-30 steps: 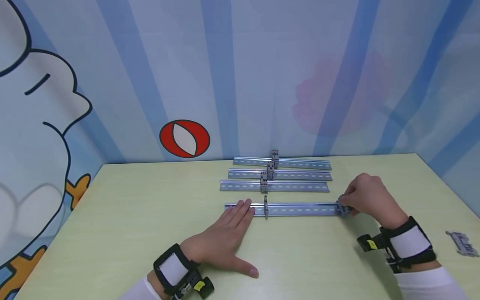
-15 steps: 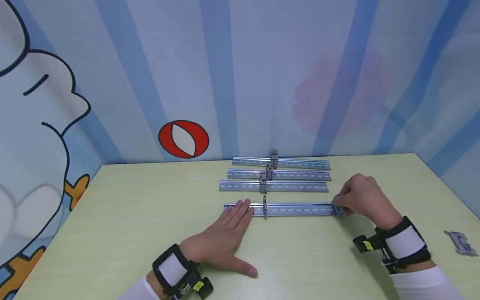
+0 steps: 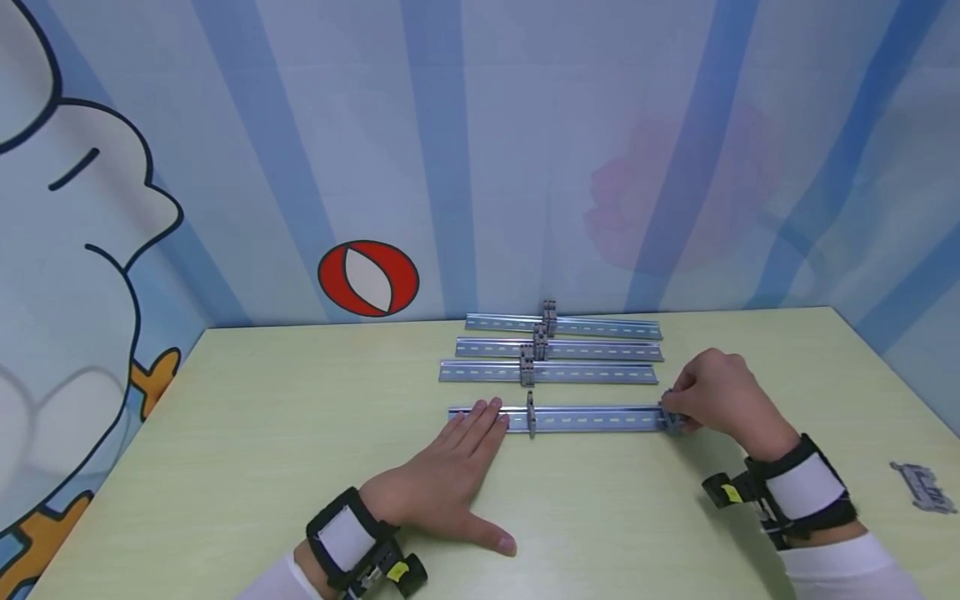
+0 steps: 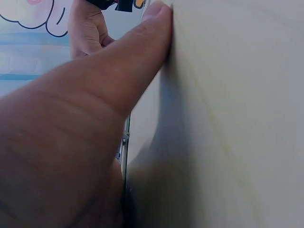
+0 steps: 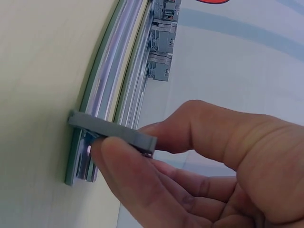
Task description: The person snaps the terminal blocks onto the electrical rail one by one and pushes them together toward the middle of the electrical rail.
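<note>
A slotted metal DIN rail (image 3: 600,419) lies crosswise on the table, nearest of the rails. My left hand (image 3: 446,483) lies flat with its fingertips pressing on the rail's left end, thumb spread on the tabletop. A thin grey terminal block (image 3: 532,415) stands on the rail just right of those fingers. At the rail's right end, my right hand (image 3: 727,400) pinches another grey terminal block (image 5: 111,129) between thumb and fingers. In the right wrist view this block sits across the rail, a short piece of rail end showing past it. The left wrist view shows mostly my left thumb (image 4: 137,52).
Behind lie three more rails, a near one (image 3: 600,373), a middle one (image 3: 600,350) and a far one (image 3: 607,329), each carrying grey blocks near its middle. A loose grey terminal block (image 3: 924,487) lies flat at the table's right. A printed backdrop (image 3: 510,167) rises behind the table (image 3: 300,400).
My right hand has slid a little to the left, bringing the pinched terminal block in along the rail's right end. My left hand stays in place.
</note>
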{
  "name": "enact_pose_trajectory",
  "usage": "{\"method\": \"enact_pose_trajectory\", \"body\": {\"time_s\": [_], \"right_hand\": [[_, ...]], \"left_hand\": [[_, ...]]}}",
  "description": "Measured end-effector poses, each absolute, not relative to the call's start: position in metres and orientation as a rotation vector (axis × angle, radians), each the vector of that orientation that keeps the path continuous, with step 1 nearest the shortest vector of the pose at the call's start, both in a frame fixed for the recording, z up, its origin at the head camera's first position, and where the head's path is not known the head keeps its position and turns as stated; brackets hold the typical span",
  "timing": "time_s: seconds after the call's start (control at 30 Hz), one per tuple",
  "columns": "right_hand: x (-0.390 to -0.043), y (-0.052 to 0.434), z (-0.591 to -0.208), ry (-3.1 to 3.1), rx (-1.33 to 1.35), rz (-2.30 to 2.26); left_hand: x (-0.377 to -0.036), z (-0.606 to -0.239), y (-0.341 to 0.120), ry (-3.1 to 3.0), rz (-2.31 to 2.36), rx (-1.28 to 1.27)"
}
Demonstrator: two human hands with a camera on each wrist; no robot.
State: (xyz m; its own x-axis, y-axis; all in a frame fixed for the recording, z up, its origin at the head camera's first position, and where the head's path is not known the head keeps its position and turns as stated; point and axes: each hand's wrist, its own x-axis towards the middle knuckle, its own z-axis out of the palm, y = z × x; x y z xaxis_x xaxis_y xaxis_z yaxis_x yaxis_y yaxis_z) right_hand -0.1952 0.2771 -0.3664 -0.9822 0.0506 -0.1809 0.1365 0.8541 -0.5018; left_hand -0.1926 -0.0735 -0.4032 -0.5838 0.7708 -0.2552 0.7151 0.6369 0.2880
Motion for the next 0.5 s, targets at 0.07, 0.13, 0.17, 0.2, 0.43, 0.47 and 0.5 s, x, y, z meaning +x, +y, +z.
{"method": "enact_pose_trajectory", "body": {"time_s": [0.07, 0.13, 0.17, 0.2, 0.43, 0.47, 0.5], "right_hand": [[-0.1952, 0.2757, -0.3661, 2.878, 0.127, -0.790], [-0.1951, 0.2746, -0.3660, 2.888, 0.111, -0.786], [-0.1949, 0.2742, -0.3660, 2.891, 0.107, -0.786], [-0.1947, 0.2738, -0.3661, 2.893, 0.105, -0.787], [-0.1945, 0.2713, -0.3672, 2.901, 0.083, -0.804], [-0.1947, 0.2707, -0.3673, 2.903, 0.077, -0.804], [-0.1949, 0.2700, -0.3674, 2.905, 0.073, -0.807]], "left_hand": [[-0.1927, -0.4036, -0.0736, 2.505, 0.217, 1.183], [-0.1930, -0.4042, -0.0736, 2.506, 0.213, 1.185], [-0.1931, -0.4045, -0.0736, 2.506, 0.211, 1.185], [-0.1933, -0.4049, -0.0736, 2.507, 0.210, 1.187], [-0.1939, -0.4066, -0.0738, 2.511, 0.219, 1.203], [-0.1939, -0.4068, -0.0738, 2.512, 0.219, 1.203], [-0.1939, -0.4069, -0.0739, 2.514, 0.219, 1.204]]}}
